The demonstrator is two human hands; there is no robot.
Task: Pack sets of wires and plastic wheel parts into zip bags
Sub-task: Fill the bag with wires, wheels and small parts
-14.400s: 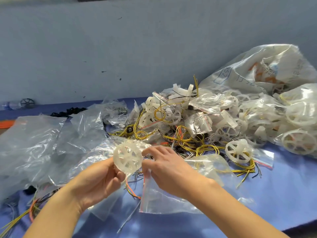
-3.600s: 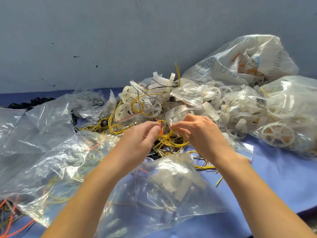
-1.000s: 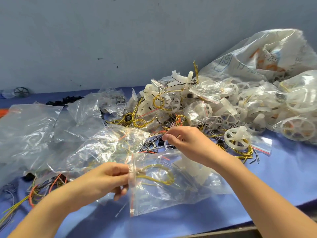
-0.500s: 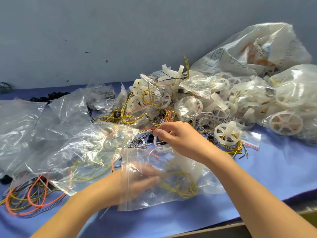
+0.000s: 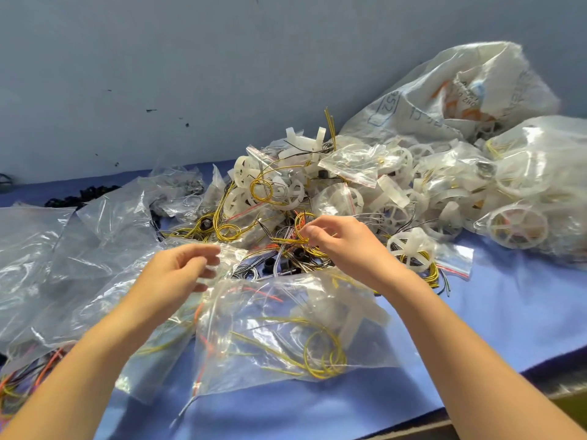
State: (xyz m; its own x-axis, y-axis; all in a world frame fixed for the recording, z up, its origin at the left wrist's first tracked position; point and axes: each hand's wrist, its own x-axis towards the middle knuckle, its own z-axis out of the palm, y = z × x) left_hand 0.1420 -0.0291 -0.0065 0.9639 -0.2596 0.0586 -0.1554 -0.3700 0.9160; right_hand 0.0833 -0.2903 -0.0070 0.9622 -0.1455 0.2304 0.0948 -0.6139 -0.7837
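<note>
A clear zip bag with a red seal strip lies on the blue table in front of me, holding yellow wire coils and white plastic parts. My right hand pinches a yellow wire bundle at the near edge of the pile of loose wires and white plastic wheels. My left hand hovers just left of it above the bags, fingers loosely curled and blurred, holding nothing that I can see. A white wheel on a wire coil lies right of my right hand.
Crumpled clear bags cover the left of the blue table. Large sacks of packed wheels fill the back right. Orange and yellow wires lie at the near left. A grey wall stands behind; the table edge runs bottom right.
My left hand has let go of the zip bag and risen toward the pile. The bag now lies flat on the table. My right hand has lifted onto the yellow wires.
</note>
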